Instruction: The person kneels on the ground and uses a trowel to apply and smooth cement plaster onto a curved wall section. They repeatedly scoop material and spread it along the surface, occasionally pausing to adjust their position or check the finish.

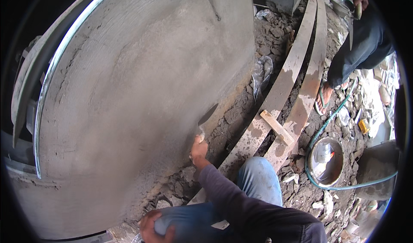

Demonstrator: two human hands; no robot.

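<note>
My right hand (199, 152) is closed round the handle of a trowel (208, 115). The trowel's dark blade lies at the lower edge of a grey plastered wall (142, 79), close to the rubble along its foot. On my bent left knee, covered in blue jeans (189, 217), rests my left hand (155, 229), its thumb and fingers apart and holding nothing. Whether the blade presses on the plaster, I cannot tell.
Two long planks (297, 101) run beside the wall over rubble, with a short wood piece (276, 127) across them. At right are a bucket (316, 174) with things in it and a green hose (320, 131). A person in sandals (325, 99) stands at the upper right.
</note>
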